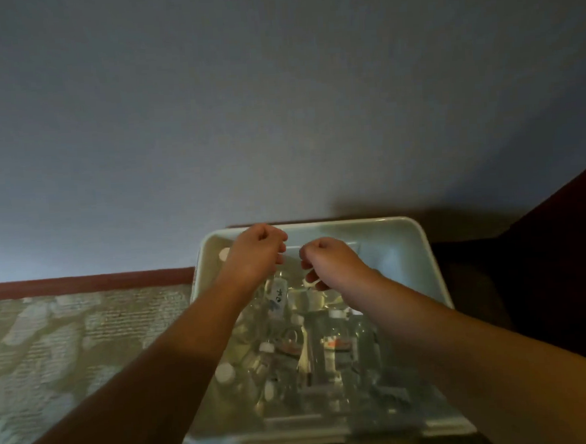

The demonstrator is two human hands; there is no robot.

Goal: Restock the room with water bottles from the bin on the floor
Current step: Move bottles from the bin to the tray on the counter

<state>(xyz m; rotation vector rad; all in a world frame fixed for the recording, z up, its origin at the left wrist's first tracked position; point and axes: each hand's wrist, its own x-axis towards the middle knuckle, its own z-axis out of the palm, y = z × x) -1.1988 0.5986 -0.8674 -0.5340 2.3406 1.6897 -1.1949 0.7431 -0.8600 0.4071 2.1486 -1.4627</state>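
Both your hands reach over the bin (420, 248) on the carpet (69, 338). Left hand (257, 255) curled above a labelled bottle (278, 296); right hand (332, 262) pinches something white. Actual contact with the bottle: cannot tell. More bottles (293, 359) lie inside.

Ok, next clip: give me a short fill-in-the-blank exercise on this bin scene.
1. The pale rectangular plastic bin sits on the patterned ____.
2. Both hands, left hand and right hand, hover above the ____.
3. The clear plastic water bottles inside have ____ caps.
4. Behind the bin rises a plain grey-blue ____.

Missing words: carpet; bin; white; wall
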